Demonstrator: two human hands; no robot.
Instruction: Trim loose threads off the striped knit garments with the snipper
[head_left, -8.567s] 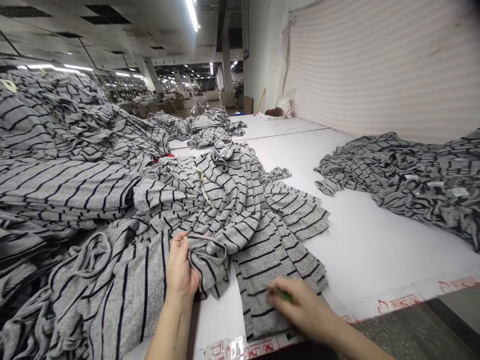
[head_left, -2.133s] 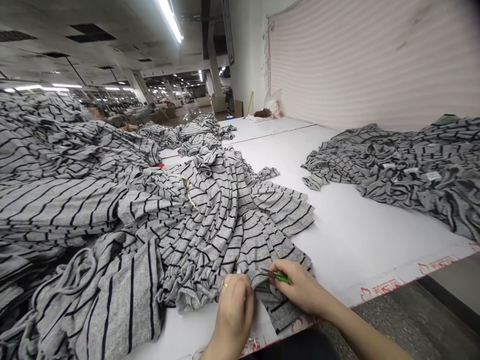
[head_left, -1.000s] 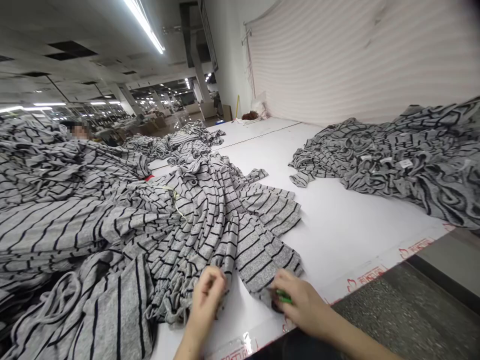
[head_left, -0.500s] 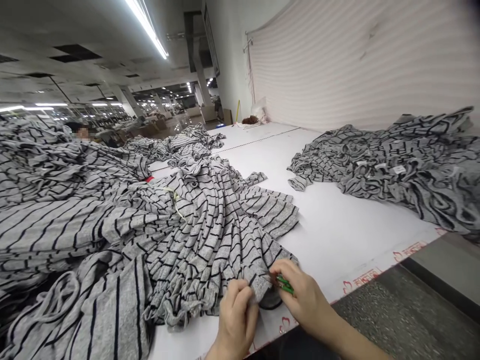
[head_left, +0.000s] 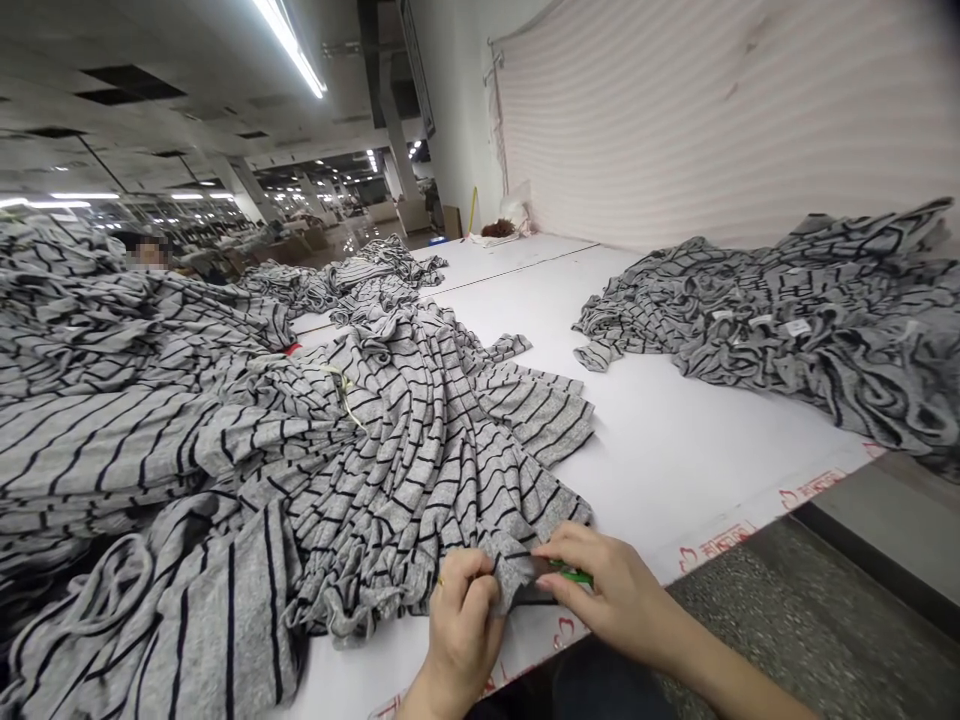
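Grey marled knit fabric with thin black stripes [head_left: 420,470] spreads in long, fanned folds across my white-topped work table [head_left: 697,430], and its lower edge reaches almost to the table's near side. My left hand [head_left: 465,625] rises from the bottom of my view, wrist upright and fingers curled, with a thin gold ring [head_left: 441,581] on one finger. Its fingers and thumb are pressed together, pinching a small gathered fold of the striped hem [head_left: 515,575]. My right hand [head_left: 611,590] comes in low from the lower right, forearm slanting across the table edge and fingers stretched toward the left hand. It pinches small green-handled thread snips [head_left: 574,575] right beside that fold, and the fabric and my fingers hide the tips, so I cannot tell whether they touch the cloth. Along the table's near edge runs a clear strip with red printed marks [head_left: 720,545]. To my right, a rumpled heap of the same striped fabric [head_left: 780,335] lies well apart from my hands, with small white labels on it. To my left, a much larger striped pile [head_left: 97,400] rises beside the spread folds, and a co-worker's blurred head [head_left: 150,255] shows behind it.
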